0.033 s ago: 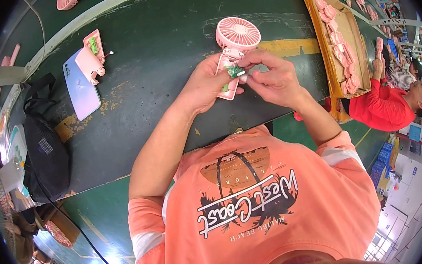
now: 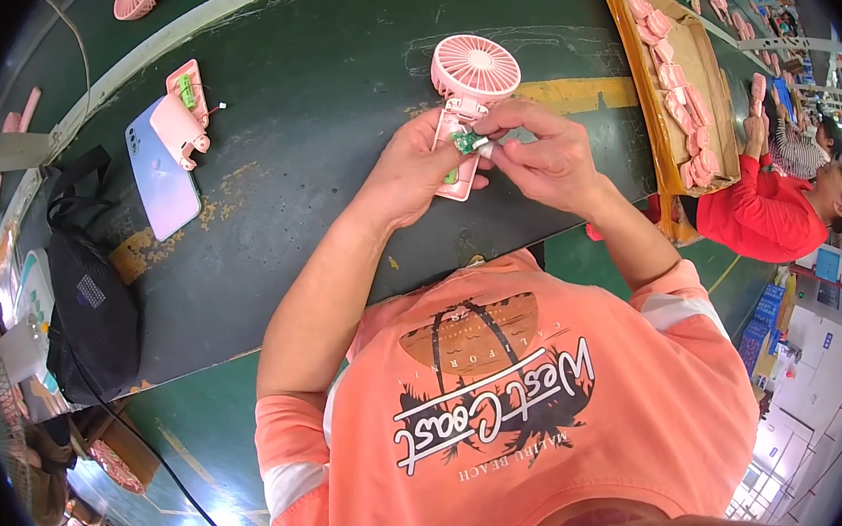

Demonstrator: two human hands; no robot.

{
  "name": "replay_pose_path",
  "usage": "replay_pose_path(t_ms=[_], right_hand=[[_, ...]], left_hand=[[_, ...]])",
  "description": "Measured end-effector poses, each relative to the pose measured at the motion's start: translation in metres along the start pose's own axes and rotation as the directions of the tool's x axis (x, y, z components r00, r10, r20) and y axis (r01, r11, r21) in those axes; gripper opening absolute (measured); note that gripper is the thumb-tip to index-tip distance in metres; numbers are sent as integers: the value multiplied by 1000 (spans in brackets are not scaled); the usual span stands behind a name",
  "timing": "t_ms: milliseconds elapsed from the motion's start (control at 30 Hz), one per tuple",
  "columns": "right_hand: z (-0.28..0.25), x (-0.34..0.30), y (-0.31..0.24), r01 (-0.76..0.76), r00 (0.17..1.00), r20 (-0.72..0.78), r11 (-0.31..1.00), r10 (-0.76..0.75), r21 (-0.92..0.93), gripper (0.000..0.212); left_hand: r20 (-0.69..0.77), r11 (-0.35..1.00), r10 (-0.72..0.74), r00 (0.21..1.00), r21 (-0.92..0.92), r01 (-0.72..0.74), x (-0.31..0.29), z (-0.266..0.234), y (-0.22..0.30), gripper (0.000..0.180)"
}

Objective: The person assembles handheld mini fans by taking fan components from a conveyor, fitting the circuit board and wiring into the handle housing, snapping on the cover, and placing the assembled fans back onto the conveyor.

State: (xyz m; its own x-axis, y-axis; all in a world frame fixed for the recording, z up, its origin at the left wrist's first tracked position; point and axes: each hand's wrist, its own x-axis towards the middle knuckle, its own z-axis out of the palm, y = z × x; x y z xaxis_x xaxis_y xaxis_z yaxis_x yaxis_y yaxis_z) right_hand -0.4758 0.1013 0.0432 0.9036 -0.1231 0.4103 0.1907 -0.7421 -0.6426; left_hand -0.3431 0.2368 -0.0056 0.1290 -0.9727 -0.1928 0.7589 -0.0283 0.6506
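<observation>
A pink handheld fan [image 2: 476, 66] lies on the dark table in front of me, its round grille pointing away and its handle casing open. My left hand [image 2: 405, 172] is closed around the casing, with the thumb against a small green circuit board [image 2: 464, 143]. Part of a green battery cell [image 2: 450, 175] shows in the casing below the board. Close against the board, my right hand [image 2: 554, 157] pinches a small white piece [image 2: 484, 146] that looks like a plug connector. Fingers hide any wires there.
A phone [image 2: 166, 190] lies at left, touching loose pink casing parts [image 2: 179, 129]. Beside them sits a black bag [image 2: 91, 292]. An open cardboard box [image 2: 716, 87] of pink parts stands at right. Beyond it, a person in red [image 2: 762, 213] works.
The board has tilted slightly between my fingers, and my right fingertips with the white piece have shifted a little. Everything else stays where it was.
</observation>
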Motion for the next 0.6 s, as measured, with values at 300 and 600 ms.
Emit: replay_pose_path(t_ms=[300,600], right_hand=[[4,-2,9,-65,993,-103,997,60,-46,13],[4,2,-1,24,993,-103,968,-51,-250,15]], left_hand=[[-90,1000,2,996,-7,-3,-1,6,-6,26],[-22,999,39,999,-11,-39,1,3,-9,25]])
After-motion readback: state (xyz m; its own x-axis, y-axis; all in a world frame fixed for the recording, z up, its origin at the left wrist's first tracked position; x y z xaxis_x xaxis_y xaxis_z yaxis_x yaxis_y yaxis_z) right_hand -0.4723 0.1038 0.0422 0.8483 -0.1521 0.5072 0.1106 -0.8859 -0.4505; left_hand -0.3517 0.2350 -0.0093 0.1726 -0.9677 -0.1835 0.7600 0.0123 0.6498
